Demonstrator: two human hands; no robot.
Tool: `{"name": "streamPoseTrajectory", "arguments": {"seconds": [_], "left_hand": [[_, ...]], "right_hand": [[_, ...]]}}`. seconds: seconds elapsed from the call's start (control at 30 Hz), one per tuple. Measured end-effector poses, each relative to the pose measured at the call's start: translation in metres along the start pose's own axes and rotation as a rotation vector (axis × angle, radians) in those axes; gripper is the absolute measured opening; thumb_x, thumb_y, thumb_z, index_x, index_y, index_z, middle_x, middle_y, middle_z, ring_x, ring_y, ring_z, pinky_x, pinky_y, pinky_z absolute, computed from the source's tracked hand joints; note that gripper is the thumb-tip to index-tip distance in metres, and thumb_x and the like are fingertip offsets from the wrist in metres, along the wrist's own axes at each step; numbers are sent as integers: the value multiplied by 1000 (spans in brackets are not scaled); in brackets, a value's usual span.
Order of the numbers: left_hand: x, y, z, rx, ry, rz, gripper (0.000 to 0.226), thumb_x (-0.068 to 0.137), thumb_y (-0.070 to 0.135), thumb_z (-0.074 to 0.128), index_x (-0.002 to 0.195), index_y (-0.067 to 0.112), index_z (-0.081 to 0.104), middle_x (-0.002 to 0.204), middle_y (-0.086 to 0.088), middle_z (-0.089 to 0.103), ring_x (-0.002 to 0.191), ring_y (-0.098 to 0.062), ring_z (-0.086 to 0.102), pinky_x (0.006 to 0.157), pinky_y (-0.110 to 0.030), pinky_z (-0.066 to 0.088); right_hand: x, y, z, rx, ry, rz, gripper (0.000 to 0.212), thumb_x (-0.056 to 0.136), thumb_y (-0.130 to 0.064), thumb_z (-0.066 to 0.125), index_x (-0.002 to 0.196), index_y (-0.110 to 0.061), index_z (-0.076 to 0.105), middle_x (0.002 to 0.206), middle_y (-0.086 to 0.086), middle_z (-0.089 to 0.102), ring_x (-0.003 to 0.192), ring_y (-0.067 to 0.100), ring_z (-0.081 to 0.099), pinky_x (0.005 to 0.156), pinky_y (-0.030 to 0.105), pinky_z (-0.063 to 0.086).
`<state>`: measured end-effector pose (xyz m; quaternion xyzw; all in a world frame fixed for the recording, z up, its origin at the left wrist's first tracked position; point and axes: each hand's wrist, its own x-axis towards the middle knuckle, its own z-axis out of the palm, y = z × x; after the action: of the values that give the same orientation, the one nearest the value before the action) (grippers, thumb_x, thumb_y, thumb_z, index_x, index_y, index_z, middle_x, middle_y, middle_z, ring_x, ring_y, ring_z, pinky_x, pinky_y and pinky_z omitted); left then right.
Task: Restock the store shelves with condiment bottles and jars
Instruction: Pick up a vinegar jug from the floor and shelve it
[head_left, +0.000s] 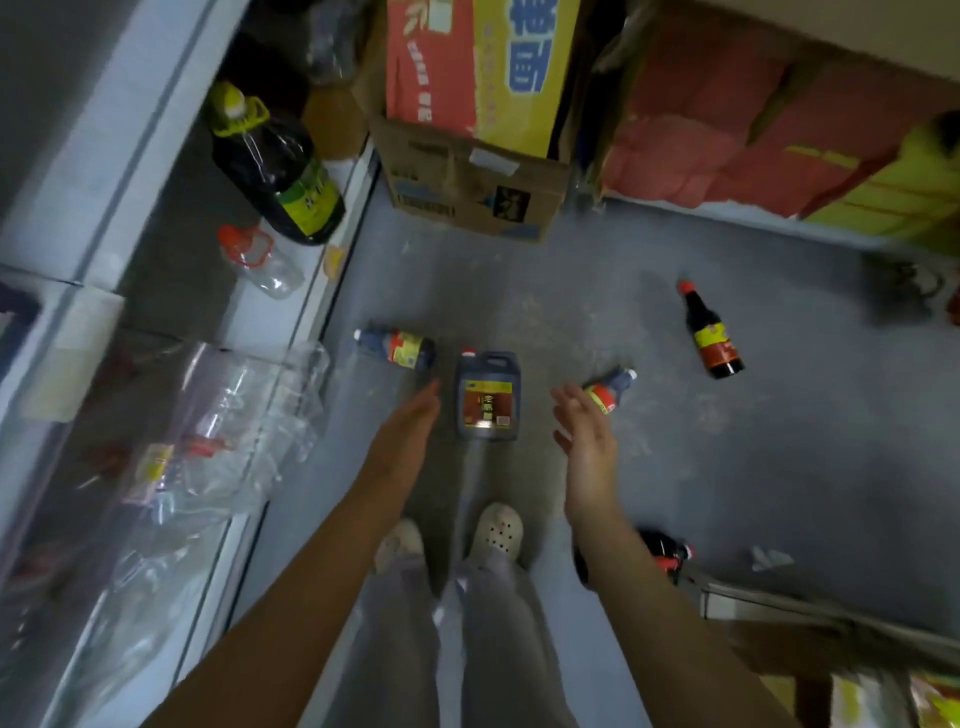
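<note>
Both arms reach forward and down, forearms bare and roughly parallel. The left hand (410, 415) is turned edge-on with its fingers straight and together, holding nothing. The right hand (582, 426) has its palm facing inward and its fingers loosely spread and relaxed, and it grips nothing either.

Between the two hands a square jug (488, 395) of dark liquid stands upright on the floor (571, 291), with its handle and red cap on the side away from the person. Neither hand touches it. Just beyond the left fingertips a dark bottle (397, 348) lies on its side. At the right fingertips lies a small bottle (610, 389), partly covered by the fingers; the blur makes it hard to say whether they touch it, though they probably hover above. Well out to the right of the right hand lies a far bottle (711, 332) with a red cap. Behind the right forearm a red-capped bottle (670, 553) shows in part.

Beyond and left of the left hand, a large oil jug (280, 166) sits on a low shelf (332, 291). A cardboard box (467, 192) stands ahead of both hands. Pale shoes (498, 530) show between the forearms
</note>
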<state>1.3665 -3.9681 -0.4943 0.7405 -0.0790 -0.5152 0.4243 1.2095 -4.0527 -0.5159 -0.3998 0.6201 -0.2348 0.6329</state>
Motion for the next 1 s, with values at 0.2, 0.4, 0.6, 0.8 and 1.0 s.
{"name": "streamPoseTrajectory", "arguments": {"seconds": [0.2,0.4,0.6,0.8,1.0], "left_hand": [[178,-112,24,187,-38,-92,48,102,30,42,148,24,33,150,0,38,138,-20,35,107,-31,32],[373,-243,63,191,21,-188,50,100,28,47,148,21,33,149,-12,40,133,-27,41,110,-39,32],[445,-315,93,294,-80,-12,109,71,48,75,153,27,7,151,-6,37,135,-23,41,109,-48,37],[461,-342,96,386,-23,15,119,62,41,79,149,38,-3,153,-6,25,140,-27,29,112,-57,27],[471,-334,88,256,-127,-155,132,36,50,83,146,43,9,148,1,37,132,-22,42,106,-49,40]], "right_hand": [[162,105,36,-237,-100,24,25,100,-20,50,123,-28,50,108,-16,56,93,-10,55,74,3,40],[323,240,70,-404,-150,-56,30,99,-17,50,123,-33,41,100,-28,46,83,-10,52,64,-3,40],[444,312,86,-870,-241,-266,49,100,-25,48,147,-19,37,147,6,44,132,21,42,110,30,30],[497,325,107,-1027,-280,-243,38,92,-16,58,129,-10,58,129,19,54,116,31,55,100,28,39],[500,304,112,-1006,-317,-55,23,81,-24,76,82,-15,54,84,5,59,86,21,56,74,36,48]]}}
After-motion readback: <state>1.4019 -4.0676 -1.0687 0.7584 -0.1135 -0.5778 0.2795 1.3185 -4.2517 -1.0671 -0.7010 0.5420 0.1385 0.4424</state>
